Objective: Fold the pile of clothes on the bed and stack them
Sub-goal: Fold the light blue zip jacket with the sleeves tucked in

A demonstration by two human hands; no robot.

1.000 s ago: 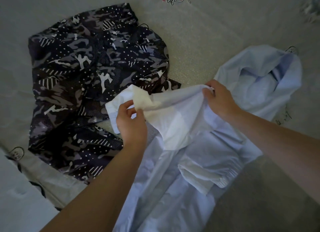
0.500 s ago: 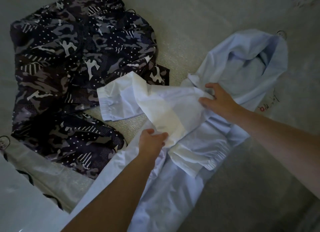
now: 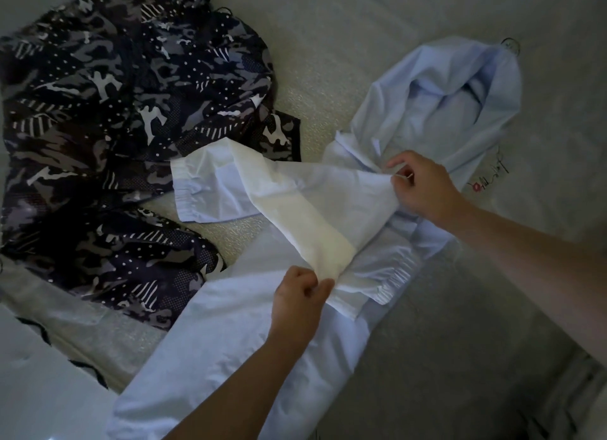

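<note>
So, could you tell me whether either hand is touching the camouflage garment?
No, both the left hand and right hand pinch the light blue jacket; the camouflage garment lies apart.

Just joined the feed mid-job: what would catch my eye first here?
The pale blue hooded jacket spread across the middle of the bed, both hands on its sleeve: left hand pinching the lower fold, right hand gripping near the hood. To the left lies a dark camouflage garment, unfolded.

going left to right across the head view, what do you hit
camouflage garment → light blue sleeve cuff → left hand → right hand → light blue hood
</note>
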